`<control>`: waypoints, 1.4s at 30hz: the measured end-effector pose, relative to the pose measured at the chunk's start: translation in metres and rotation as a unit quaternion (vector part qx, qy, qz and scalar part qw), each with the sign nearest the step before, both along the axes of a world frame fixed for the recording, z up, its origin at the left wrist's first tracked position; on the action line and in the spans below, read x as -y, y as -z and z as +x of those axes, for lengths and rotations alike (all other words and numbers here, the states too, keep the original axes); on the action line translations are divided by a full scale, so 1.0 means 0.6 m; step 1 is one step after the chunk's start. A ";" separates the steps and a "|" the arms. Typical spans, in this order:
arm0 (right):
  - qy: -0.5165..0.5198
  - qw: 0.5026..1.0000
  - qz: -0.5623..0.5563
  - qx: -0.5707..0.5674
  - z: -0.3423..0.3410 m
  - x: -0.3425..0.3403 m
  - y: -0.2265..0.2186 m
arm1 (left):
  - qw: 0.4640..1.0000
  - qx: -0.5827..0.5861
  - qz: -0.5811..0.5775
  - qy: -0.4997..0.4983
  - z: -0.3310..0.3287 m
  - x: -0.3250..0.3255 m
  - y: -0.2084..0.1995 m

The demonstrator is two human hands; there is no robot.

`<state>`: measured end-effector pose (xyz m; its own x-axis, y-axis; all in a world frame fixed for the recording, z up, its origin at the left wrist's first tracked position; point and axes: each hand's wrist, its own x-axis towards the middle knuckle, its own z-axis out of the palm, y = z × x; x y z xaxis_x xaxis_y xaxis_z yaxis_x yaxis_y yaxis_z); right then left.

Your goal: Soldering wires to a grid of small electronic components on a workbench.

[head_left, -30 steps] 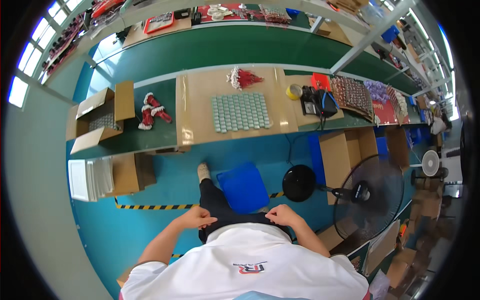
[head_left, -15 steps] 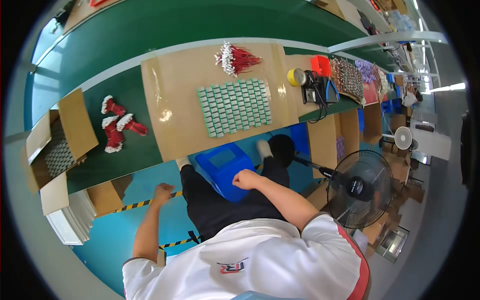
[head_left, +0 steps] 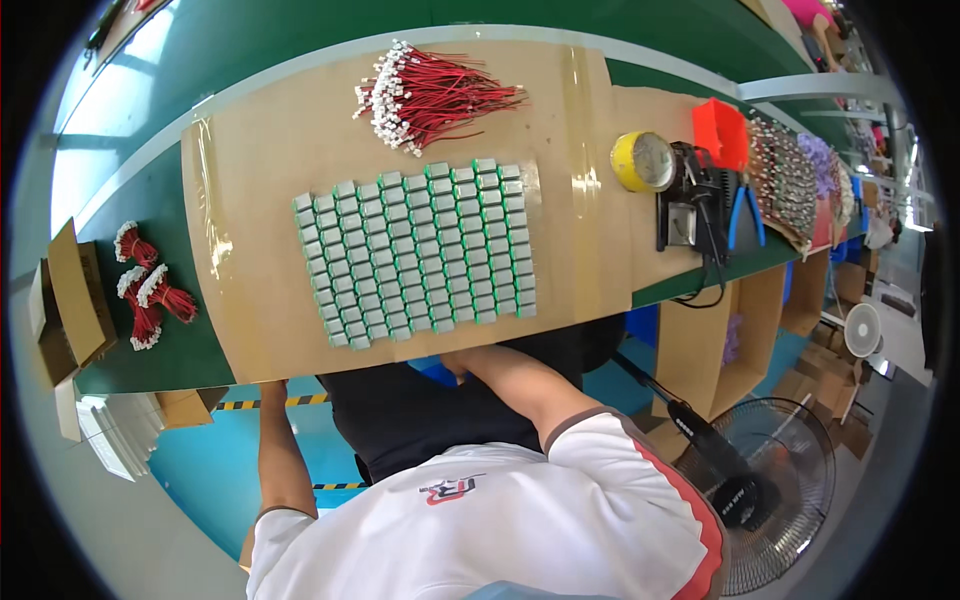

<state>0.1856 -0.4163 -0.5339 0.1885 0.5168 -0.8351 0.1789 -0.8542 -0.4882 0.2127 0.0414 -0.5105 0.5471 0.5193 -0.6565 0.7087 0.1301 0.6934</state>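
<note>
My left hand (head_left: 274,388) is at the table's front edge, mostly hidden beneath it, so its fingers do not show. Further right, my right hand (head_left: 455,364) reaches under the same edge, beside a blue plastic piece (head_left: 432,371) between my legs; its fingers are mostly covered. On the brown cardboard sheet (head_left: 260,270) ahead, small grey blocks with green edges (head_left: 415,250) lie in close rows. Behind them is a loose pile of red and dark wires with white connectors (head_left: 440,100).
Red wire bundles (head_left: 150,290) lie at left near an open carton (head_left: 75,300). To the right are a yellow tape roll (head_left: 642,162), a black corded tool stand (head_left: 690,205), blue-handled pliers (head_left: 746,215) and a red bin (head_left: 721,133). A black fan (head_left: 745,495) stands beside me.
My view has moved closer to the table, which now fills more of it. Both hands have gone from open sight to partly under the table edge, and most of the blue piece is now covered.
</note>
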 end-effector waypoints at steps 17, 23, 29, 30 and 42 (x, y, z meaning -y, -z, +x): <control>-0.095 0.995 0.007 -0.010 0.144 0.069 0.079 | 0.983 0.161 0.069 -0.045 0.026 0.009 0.122; -0.087 0.970 0.070 0.215 0.086 0.042 -0.063 | 0.949 0.180 0.258 0.028 -0.093 0.042 0.119; 0.051 0.814 0.436 0.380 -0.059 -0.034 -0.289 | 0.826 0.436 0.338 0.111 -0.243 0.248 -0.214; 0.051 0.763 0.504 0.402 -0.084 -0.062 -0.330 | 0.789 0.506 0.321 0.137 -0.266 0.281 -0.273; 0.072 0.620 0.738 0.256 -0.184 -0.108 -0.389 | 0.591 0.767 -0.219 0.117 -0.373 0.099 -0.510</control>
<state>0.0751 -0.3518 -0.3008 0.3665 0.5930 0.7170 0.6073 0.4313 -0.6672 -0.0111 -0.0180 -0.2043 0.6961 0.2763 0.6627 -0.6777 0.5575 0.4795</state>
